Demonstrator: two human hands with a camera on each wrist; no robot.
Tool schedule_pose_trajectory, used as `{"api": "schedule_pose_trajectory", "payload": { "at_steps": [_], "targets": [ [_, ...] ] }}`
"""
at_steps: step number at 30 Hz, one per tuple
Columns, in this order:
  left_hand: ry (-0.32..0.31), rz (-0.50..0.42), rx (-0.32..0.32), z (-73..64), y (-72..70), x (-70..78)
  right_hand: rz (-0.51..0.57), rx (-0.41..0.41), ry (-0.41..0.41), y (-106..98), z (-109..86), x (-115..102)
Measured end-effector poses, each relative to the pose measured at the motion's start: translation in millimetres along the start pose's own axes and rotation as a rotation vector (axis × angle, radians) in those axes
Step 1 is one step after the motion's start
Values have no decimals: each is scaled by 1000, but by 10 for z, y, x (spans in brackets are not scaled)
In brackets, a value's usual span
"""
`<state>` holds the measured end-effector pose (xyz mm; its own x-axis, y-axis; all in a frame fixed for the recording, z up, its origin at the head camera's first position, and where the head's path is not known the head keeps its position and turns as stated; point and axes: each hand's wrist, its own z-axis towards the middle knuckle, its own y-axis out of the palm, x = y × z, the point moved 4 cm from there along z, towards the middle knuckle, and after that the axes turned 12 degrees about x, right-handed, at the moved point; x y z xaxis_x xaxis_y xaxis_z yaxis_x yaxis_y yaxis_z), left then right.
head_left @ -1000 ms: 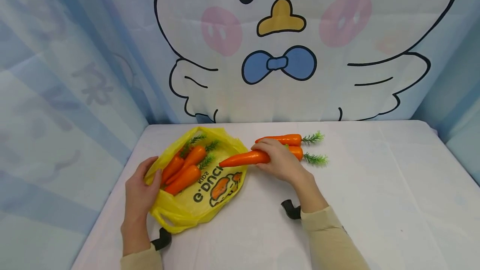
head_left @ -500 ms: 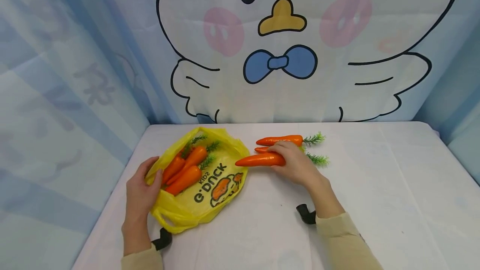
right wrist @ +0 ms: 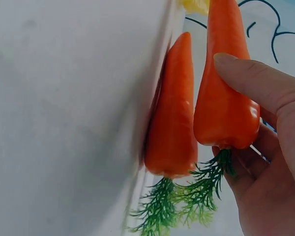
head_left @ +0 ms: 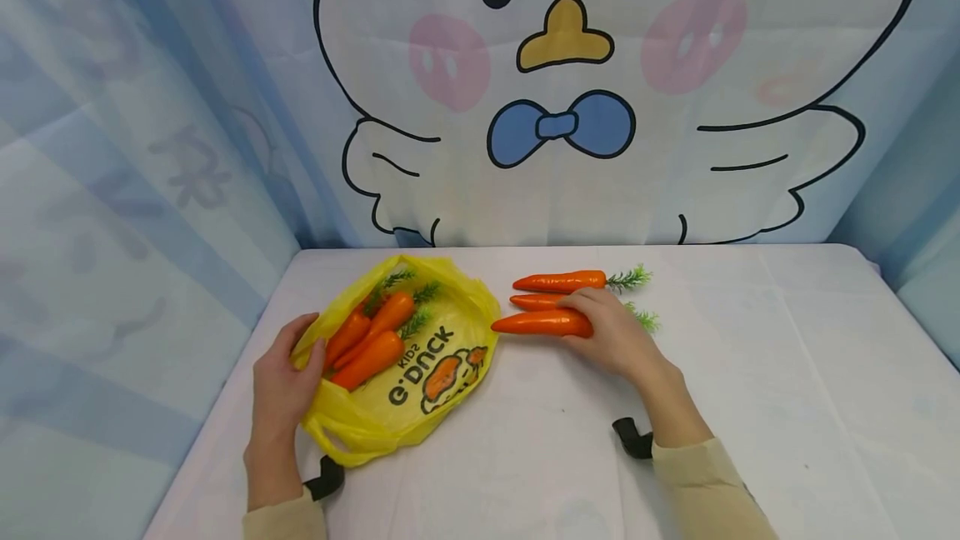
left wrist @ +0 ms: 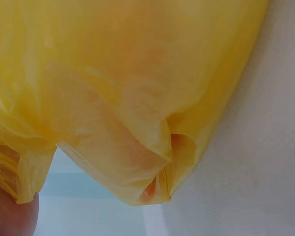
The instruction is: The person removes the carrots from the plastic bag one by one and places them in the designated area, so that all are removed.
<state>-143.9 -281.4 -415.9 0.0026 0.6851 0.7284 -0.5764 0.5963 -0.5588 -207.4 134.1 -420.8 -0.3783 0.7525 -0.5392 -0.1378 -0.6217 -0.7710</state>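
Observation:
My left hand (head_left: 283,382) grips the left rim of a yellow plastic bag (head_left: 352,432), which lies with its mouth spread. Inside it are several orange toy carrots (head_left: 371,362) with green tops. The left wrist view is mostly filled by the bag's thin yellow film (left wrist: 113,73). Right of the bag, my right hand (head_left: 613,336) holds another carrot (head_left: 542,322) between thumb and fingers, its tip overlapping the bag's right rim. Behind it lie a middle carrot (head_left: 532,302), partly covered by the hand, and a far carrot (head_left: 561,282). Green fronds (right wrist: 209,172) hang from the held carrot in the right wrist view.
A white cloth covers the table (head_left: 750,390). Its back edge meets a curtain (head_left: 555,198) printed with a cartoon character, and more curtain (head_left: 135,273) hangs on the left. Black curved pieces (head_left: 633,438) sit by both wrists.
My right hand has moved to the right with its carrot, from over the bag's opening to beside the two loose carrots. The left hand and the bag have stayed nearly still.

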Motion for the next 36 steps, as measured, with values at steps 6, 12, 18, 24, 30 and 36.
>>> {"api": "schedule_pose_trajectory", "payload": {
  "at_steps": [6, 12, 18, 24, 30, 36],
  "targets": [
    [-2, 1, -1, -4, 3, -4, -20, 23, 20, -35, -35, 64],
    [0, 0, 0, -3, -1, 8, -27, 28, 24, -58, -59, 104],
    [0, 1, -4, -4, 0, 9, -56, 37, -40, -61, -66, 115],
    [-1, 0, -5, -6, 1, 20, -86, -2, 3, 0, -64, 112],
    [3, 5, -4, -4, 4, 16, -119, -15, -16, 23, -63, 122],
    [2, 6, -7, -3, 14, 12, -154, -16, -52, 27, -53, 118]
  ]
}}
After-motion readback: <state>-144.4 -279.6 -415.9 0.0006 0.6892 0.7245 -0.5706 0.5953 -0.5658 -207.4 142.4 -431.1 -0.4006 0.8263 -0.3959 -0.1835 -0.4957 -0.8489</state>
